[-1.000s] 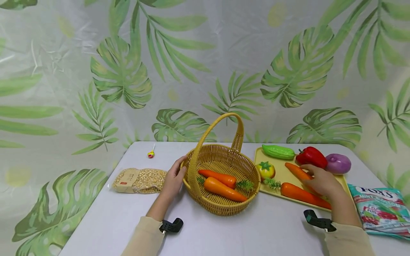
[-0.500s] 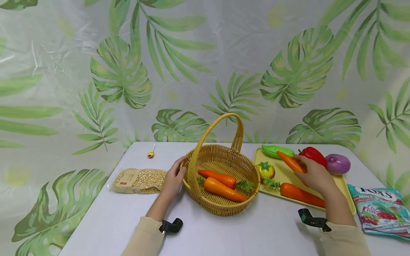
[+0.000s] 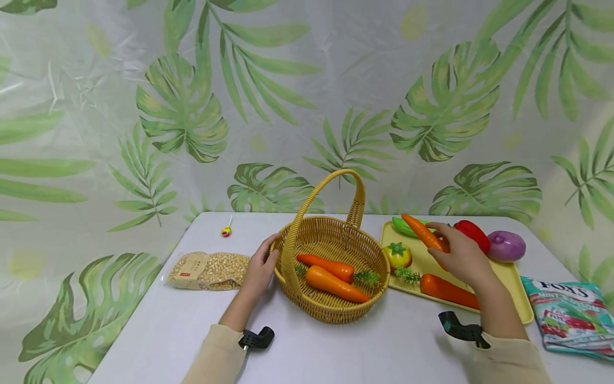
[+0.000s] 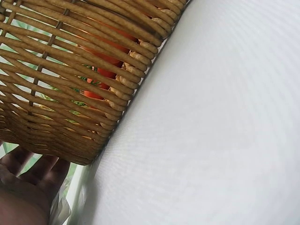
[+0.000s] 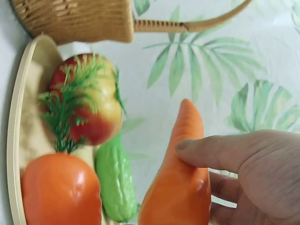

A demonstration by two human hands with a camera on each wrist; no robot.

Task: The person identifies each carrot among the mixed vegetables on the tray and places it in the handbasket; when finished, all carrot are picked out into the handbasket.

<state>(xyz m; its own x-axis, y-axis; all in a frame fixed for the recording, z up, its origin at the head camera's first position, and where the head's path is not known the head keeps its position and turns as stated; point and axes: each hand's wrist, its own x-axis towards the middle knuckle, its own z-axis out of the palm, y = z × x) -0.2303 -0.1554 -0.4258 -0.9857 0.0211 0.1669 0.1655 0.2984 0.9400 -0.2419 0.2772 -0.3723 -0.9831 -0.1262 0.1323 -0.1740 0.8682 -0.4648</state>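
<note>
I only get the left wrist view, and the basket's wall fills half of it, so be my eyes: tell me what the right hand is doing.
Observer: The right hand grips an orange carrot over the yellow tray.
Operator: I see only bits of orange through the weave. Count what lies in the basket.
Observer: Two carrots lie inside, side by side.
Operator: Check that tray for another carrot.
Observer: One more carrot lies along its near edge, green leaves toward the basket.
</note>
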